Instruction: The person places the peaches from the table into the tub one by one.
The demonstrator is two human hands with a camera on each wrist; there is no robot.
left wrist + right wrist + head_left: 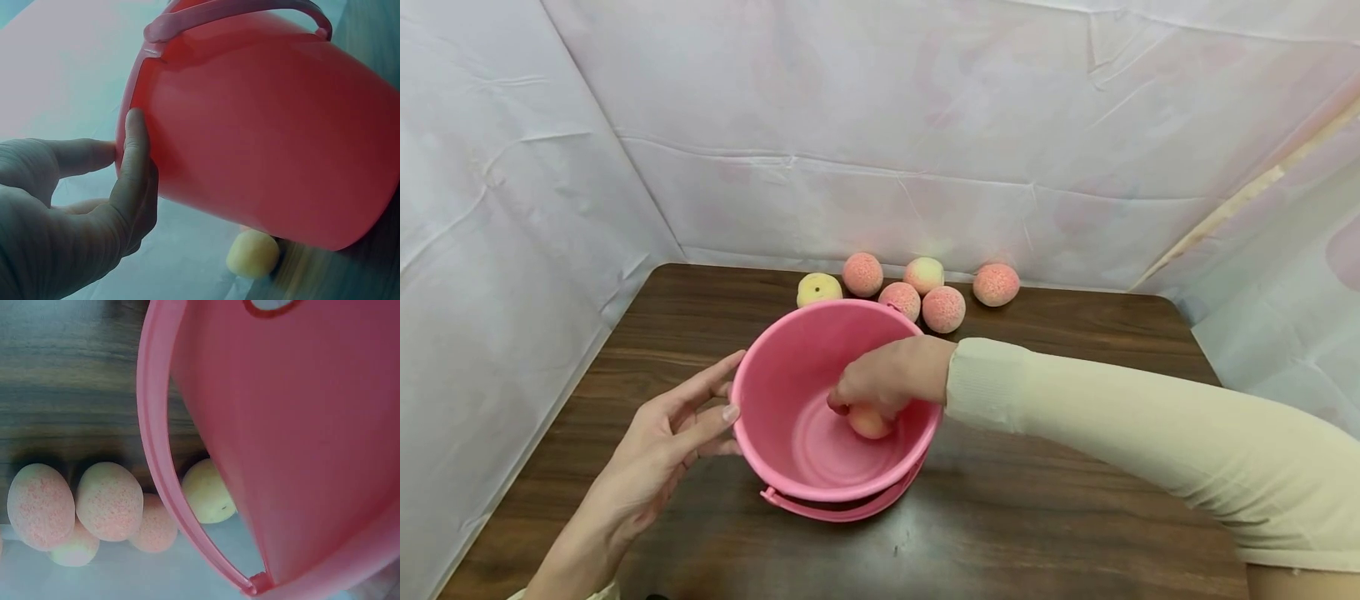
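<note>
A pink bucket (838, 492) stands on the table, its mouth facing the head camera. My left hand (662, 442) holds its rim at the left, and the left wrist view shows the fingers (136, 140) on the outer wall just under the rim. My right hand (883, 379) reaches down inside the bucket and grips a peach (870, 422) near the bottom. The fingers partly cover this orange-toned fruit. In the right wrist view that hand is hidden behind the pink bucket wall (300, 425).
Several fuzzy peaches, such as a pink one (943, 309) and a yellow one (818, 289), lie behind the bucket along the far edge of the dark wooden table (1060, 500). The bucket's handle (842, 510) hangs down at the front. White sheeting (887, 108) rises behind.
</note>
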